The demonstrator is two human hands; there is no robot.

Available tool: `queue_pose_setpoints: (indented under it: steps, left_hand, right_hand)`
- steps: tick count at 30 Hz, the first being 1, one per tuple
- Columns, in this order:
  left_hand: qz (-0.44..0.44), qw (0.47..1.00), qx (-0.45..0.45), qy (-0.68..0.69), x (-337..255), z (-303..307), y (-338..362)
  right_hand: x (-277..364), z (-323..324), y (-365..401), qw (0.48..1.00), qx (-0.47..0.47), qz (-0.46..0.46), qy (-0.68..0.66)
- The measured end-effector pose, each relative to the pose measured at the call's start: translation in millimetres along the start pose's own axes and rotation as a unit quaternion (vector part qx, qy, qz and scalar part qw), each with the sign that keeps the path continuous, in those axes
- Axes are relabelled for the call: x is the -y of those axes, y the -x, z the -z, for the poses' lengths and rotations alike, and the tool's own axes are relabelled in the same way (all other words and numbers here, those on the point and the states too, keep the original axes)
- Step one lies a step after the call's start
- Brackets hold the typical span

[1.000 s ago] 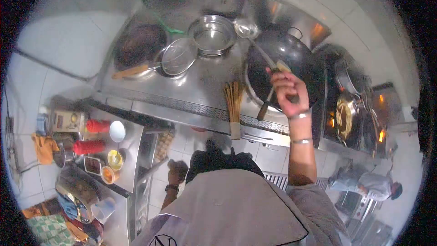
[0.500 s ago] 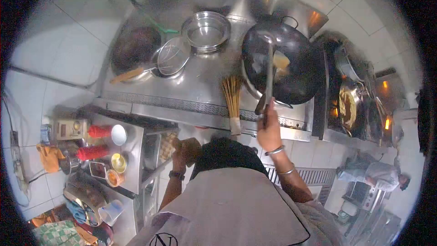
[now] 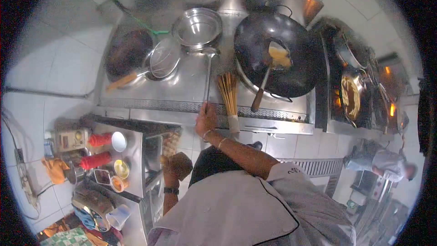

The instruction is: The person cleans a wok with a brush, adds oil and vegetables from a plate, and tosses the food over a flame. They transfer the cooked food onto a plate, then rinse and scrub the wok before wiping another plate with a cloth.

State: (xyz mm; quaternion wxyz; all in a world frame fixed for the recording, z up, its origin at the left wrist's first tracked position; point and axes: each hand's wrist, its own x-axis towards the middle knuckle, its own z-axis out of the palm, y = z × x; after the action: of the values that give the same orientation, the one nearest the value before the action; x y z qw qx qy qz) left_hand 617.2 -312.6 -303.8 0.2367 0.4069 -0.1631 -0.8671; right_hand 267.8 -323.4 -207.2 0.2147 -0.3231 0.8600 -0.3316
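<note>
My right hand [image 3: 206, 119], reaching across to the left, is closed around the handle of a long metal ladle [image 3: 208, 75]. The ladle's bowl overlaps the near rim of a round steel basin [image 3: 197, 28] on the cooktop. Right of it, a big black wok [image 3: 298, 45] holds a yellowish-white piece of food [image 3: 278, 54]. A spatula [image 3: 260, 93] with a wooden handle leans in the wok, its handle over the near rim. Low on my left side, my left hand [image 3: 173, 169] is closed on a dark brown, cloth-like bundle [image 3: 183, 163].
A bamboo wok brush [image 3: 228, 93] lies between ladle and wok. Farther left are a wire strainer [image 3: 164, 58] and a dark round pan [image 3: 129, 54]. Flames show around a pan [image 3: 350, 95] at right. Red bottles [image 3: 95, 159] stand on the left counter. Another person [image 3: 389, 164] is at far right.
My right hand has carried the ladle from over the wok leftward to beside the basin. The spatula stays in the wok, now uncovered. My left hand has lowered slightly.
</note>
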Motion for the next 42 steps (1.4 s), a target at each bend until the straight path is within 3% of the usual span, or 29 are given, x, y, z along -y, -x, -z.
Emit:
queue_pose_setpoints:
  steps: [1,3,6,7,8,9,11,12,13,14,17,18,20,22,24,26,28,31,32,33,34,35,36,37,38,39,40,41,42]
  left_hand:
    - [0.013,1.0,0.017,-0.003,-4,2,1]
    - [0.041,0.997,0.058,-0.011,-14,-5,3]
    - [-0.123,0.913,0.002,-0.39,-64,-195,47]
    - [-0.002,0.966,0.011,-0.257,-80,-231,48]
    - [0.004,0.965,0.019,-0.261,-83,-260,46]
    - [0.015,0.974,0.034,-0.222,-80,-290,43]
    - [0.022,0.972,0.079,-0.22,-81,-364,41]
    - [0.026,0.97,0.09,-0.225,-74,-367,18]
    - [0.069,0.959,0.135,-0.241,-57,-360,-13]
    - [0.112,0.943,0.182,-0.255,-40,-358,-41]
    - [0.198,0.927,0.176,-0.266,9,-393,-91]
    - [0.218,0.915,0.2,-0.275,20,-408,-95]
    - [0.359,0.869,0.254,-0.228,30,-441,-108]
    - [0.387,0.866,0.241,-0.206,45,-467,-107]
    - [0.361,0.888,0.239,-0.157,55,-490,-109]
    - [0.343,0.908,0.198,-0.136,60,-496,-114]
    - [0.37,0.883,0.286,0.044,72,-468,-152]
    - [0.397,0.883,0.213,0.134,23,-514,-89]
    - [0.407,0.881,0.201,0.133,14,-517,-78]
    - [0.39,0.889,0.196,0.135,5,-519,-62]
    - [0.38,0.894,0.194,0.139,0,-518,-58]
    - [0.392,0.881,0.226,0.136,-5,-517,-56]
    - [0.404,0.867,0.258,0.132,-8,-517,-52]
    - [0.401,0.868,0.26,0.136,-10,-520,-44]
    - [0.381,0.885,0.213,0.164,-11,-524,-31]
    - [0.36,0.898,0.167,0.191,-10,-527,-24]
    - [0.363,0.895,0.173,0.191,-7,-523,-24]
    - [0.363,0.883,0.213,0.207,-5,-513,-25]
    - [0.359,0.87,0.256,0.219,-6,-509,-26]
  right_hand:
    - [11,13,4,0.991,-0.04,0.034,0.126]
    - [11,60,-1,0.984,-0.054,0.032,0.168]
    - [-23,119,6,0.963,-0.046,0.011,0.267]
    - [-36,128,11,0.971,0.035,-0.025,0.237]
    - [-49,138,17,0.971,0.113,-0.06,0.202]
    - [-94,117,22,0.989,0.12,-0.082,-0.006]
    - [-183,76,31,0.87,0.109,-0.148,-0.457]
    - [-185,95,47,0.871,0.097,-0.147,-0.459]
    - [-173,127,69,0.978,0.07,-0.074,-0.18]
    - [-163,155,89,0.992,0.038,-0.001,0.12]
    - [-129,228,144,0.974,0.087,-0.076,0.197]
    - [-129,248,165,0.972,0.066,-0.104,0.2]
    - [-129,283,198,0.984,-0.045,-0.021,0.172]
    - [-110,324,224,0.983,-0.082,-0.076,0.145]
    - [-78,376,245,0.946,-0.047,-0.297,-0.117]
    - [-126,374,278,0.922,-0.127,-0.265,-0.252]
    - [-113,402,276,0.894,-0.164,-0.276,-0.312]
    - [-82,446,232,0.888,-0.238,-0.222,-0.325]
    - [-96,454,209,0.938,-0.263,-0.094,-0.208]
    - [-66,474,186,0.944,-0.246,-0.125,-0.18]
    - [-88,478,153,0.95,-0.307,0.034,0.04]
    - [-82,484,122,0.95,-0.303,0.042,0.058]
    - [-66,490,92,0.965,-0.214,-0.104,0.114]
    - [-70,483,54,0.963,-0.182,-0.113,0.163]
    - [-84,470,18,0.96,-0.16,-0.063,0.222]
    - [-94,459,-16,0.954,-0.034,-0.107,0.276]
    - [-113,442,-44,0.956,0.025,-0.082,0.281]
    - [-241,371,-93,0.916,-0.071,0.111,0.38]
    - [-233,392,-103,0.915,-0.075,0.113,0.38]
